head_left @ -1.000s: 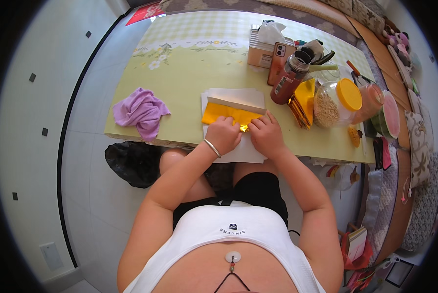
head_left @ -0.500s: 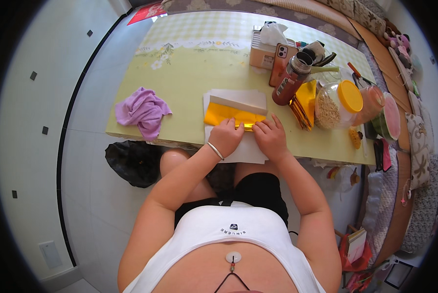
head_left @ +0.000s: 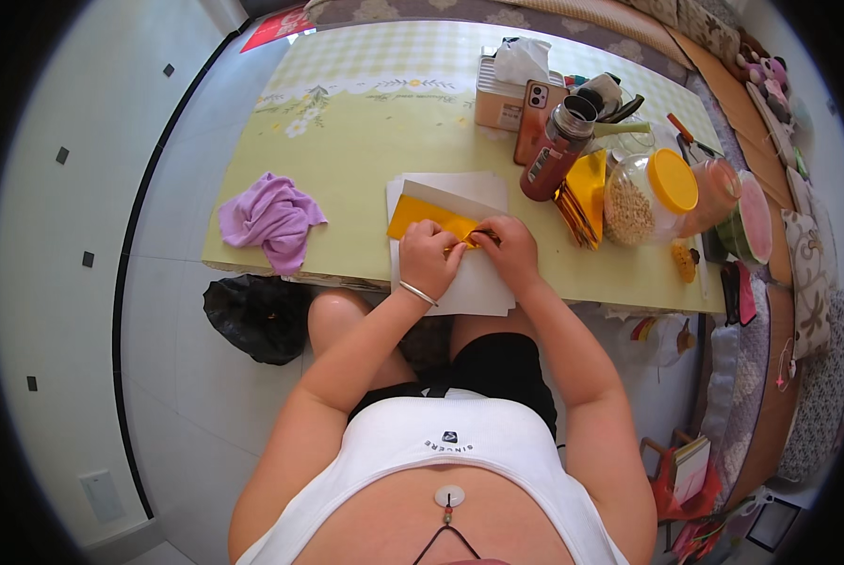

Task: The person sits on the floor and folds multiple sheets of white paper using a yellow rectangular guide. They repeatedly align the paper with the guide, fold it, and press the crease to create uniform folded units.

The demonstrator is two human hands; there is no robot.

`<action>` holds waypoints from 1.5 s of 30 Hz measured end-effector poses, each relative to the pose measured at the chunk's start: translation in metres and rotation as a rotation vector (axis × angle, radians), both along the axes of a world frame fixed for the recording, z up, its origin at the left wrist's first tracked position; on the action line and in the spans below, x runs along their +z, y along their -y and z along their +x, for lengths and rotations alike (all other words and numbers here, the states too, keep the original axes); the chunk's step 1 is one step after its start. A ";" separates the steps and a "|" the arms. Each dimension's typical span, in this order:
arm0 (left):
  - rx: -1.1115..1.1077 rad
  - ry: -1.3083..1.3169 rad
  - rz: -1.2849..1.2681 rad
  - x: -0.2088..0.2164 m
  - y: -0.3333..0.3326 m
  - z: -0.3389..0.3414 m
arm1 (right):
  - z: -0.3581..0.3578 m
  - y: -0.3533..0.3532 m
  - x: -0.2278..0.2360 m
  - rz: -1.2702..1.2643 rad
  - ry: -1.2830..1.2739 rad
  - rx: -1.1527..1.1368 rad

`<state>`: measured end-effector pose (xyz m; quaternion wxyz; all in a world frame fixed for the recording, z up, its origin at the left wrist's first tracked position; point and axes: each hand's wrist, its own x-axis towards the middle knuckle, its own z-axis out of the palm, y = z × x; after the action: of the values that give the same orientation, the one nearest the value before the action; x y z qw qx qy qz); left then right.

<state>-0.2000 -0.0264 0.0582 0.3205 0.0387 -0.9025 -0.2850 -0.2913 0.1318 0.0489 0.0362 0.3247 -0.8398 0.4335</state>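
Note:
A sheet of gold foil paper (head_left: 413, 216) with a pale strip along its far side lies over a stack of white paper (head_left: 474, 292) at the table's near edge. My left hand (head_left: 428, 258), with a bangle at the wrist, pinches the near edge of the gold sheet. Close beside it, my right hand (head_left: 510, 250) grips the sheet's right end, fingers bent and thumb toward the left hand. The right end of the gold sheet is gathered up between the fingertips; the exact shape of the fold is partly hidden.
A purple cloth (head_left: 271, 221) lies to the left. On the right stand a dark red bottle (head_left: 554, 155), a phone (head_left: 537, 115), a tissue box (head_left: 499, 97), folded gold pieces (head_left: 582, 202), a yellow-lidded jar (head_left: 632, 202) and a cut watermelon (head_left: 747, 221). A black bag (head_left: 257, 318) sits below the table.
My hands have gone from lying along the sheet's near edge to pinching its right end. That end is now lifted and folded inward, and the right hand has turned toward the left.

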 end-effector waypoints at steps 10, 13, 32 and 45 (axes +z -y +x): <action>0.049 0.063 0.088 -0.009 -0.002 -0.005 | 0.030 -0.015 0.006 0.384 -0.687 0.177; 0.048 0.047 0.090 -0.011 0.001 -0.002 | 0.036 -0.015 0.004 0.421 -0.474 0.257; 0.037 0.040 0.084 -0.011 0.001 -0.001 | 0.031 -0.017 -0.002 0.440 -0.397 0.295; -0.420 0.164 -0.385 0.020 0.092 0.034 | 0.031 -0.019 0.014 0.437 -0.316 0.404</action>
<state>-0.1657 -0.1183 0.0781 0.1821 -0.1876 -0.9511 -0.1647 -0.2605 0.1509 0.0631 0.0091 0.5478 -0.8156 0.1861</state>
